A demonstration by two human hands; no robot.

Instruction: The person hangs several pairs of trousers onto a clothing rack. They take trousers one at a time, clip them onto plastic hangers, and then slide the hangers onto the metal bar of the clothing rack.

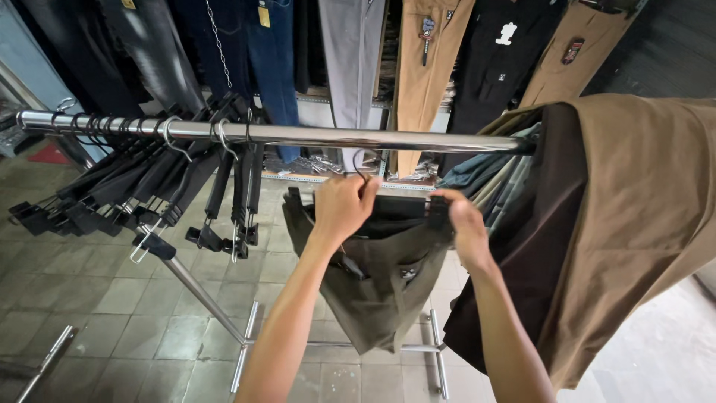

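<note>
- Left hand (344,205) was curled tight around the top of a black clip hanger (388,207), right at the thin wire hook (361,168), which sat just under the chrome rail (298,135) and didn't look like it was over it
- Right hand (456,220) was pinching the hanger's right-end clip, fingers closed on it
- Hanging off that hanger was a pair of olive-green trousers (377,280), folded, matte cotton-looking stuff, soft creases, lower edge dangling free above the floor
- The rail itself was a smooth shiny tube, round, with a slanted leg and a low metal foot frame (440,358) underneath
- On the left, a whole bunch of empty black hangers (149,186), hard plastic, crammed together and tilted every which way
- On the right, brown trousers (634,216) draped thick over the rail, with a darker brown piece (537,246) just beside the right wrist, pretty snug there
- The open stretch of rail sat between the empty hangers and the draped pile
- Grey tiled floor (89,313), dull and a bit grubby
</note>
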